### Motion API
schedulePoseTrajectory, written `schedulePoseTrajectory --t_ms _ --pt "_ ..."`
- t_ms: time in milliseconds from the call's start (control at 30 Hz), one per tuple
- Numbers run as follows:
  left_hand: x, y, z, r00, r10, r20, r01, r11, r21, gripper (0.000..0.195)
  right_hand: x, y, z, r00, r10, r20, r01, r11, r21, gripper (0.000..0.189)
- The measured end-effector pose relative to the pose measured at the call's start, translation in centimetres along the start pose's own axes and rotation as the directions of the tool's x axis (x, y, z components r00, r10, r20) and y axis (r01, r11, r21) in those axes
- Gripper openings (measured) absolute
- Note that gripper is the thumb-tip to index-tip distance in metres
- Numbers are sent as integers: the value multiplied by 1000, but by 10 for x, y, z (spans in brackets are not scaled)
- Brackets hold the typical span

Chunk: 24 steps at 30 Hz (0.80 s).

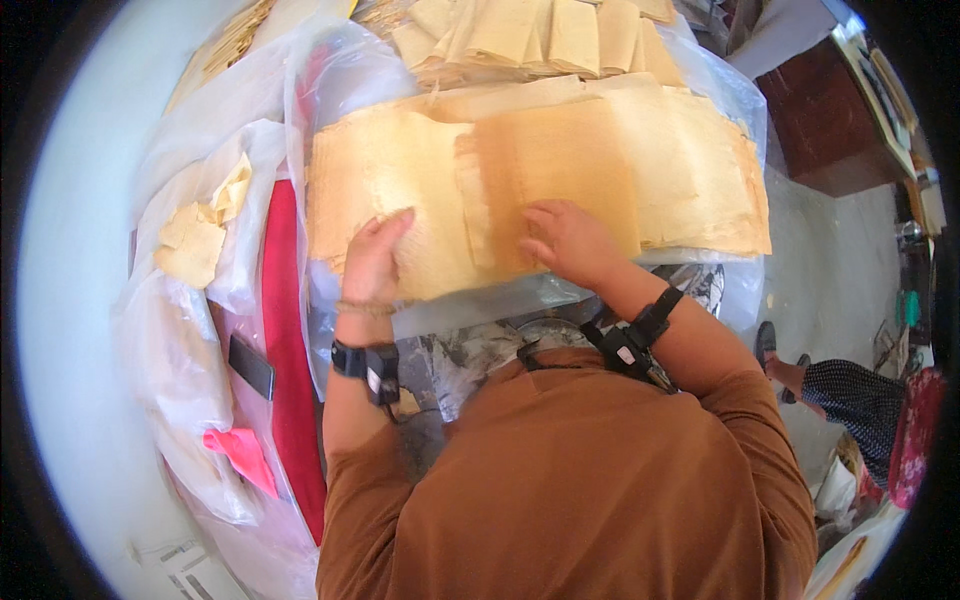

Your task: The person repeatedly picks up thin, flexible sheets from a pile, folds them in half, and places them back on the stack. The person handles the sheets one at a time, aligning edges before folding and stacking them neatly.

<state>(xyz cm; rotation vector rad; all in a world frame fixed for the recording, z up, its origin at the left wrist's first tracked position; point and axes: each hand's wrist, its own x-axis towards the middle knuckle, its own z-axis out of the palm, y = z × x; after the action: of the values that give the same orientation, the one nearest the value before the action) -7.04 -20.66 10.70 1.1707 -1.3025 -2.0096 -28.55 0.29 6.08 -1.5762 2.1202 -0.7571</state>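
Thin tan sheets, perhaps dried tofu skin or a similar material, lie in a wide overlapping pile [690, 165] before me. My left hand [375, 251] is at the near edge of a pale yellow sheet [427, 172] on the left, thumb on top and fingers partly hidden; whether it pinches the sheet cannot be told. A darker orange-tan sheet [570, 142] lies at the middle of the pile. My right hand [562, 240] rests on or just over this darker sheet, fingers bent and somewhat blurred, with no edge plainly gripped.
Folded tan sheets [499, 34] are stacked beyond the pile. Clear plastic sheeting [345, 75] lies around and below it. At left are torn pieces [191, 244], a red strip [289, 337], a phone [252, 366] and a pink cloth [244, 454]. Another person's legs [847, 390] show at right.
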Motion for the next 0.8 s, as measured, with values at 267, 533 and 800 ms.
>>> schedulePoseTrajectory --t_ms 267,533,800 --pt "0 -23 138 851 374 368 -503 380 777 26 25 54 -37 928 258 267 -322 198 926 61" --pt "-3 -45 182 741 312 594 -635 37 772 31 44 92 -26 949 287 130 -272 537 799 36" --pt "69 -46 142 582 465 667 -702 -128 701 68 36 112 -21 750 579 319 -395 5 919 25"
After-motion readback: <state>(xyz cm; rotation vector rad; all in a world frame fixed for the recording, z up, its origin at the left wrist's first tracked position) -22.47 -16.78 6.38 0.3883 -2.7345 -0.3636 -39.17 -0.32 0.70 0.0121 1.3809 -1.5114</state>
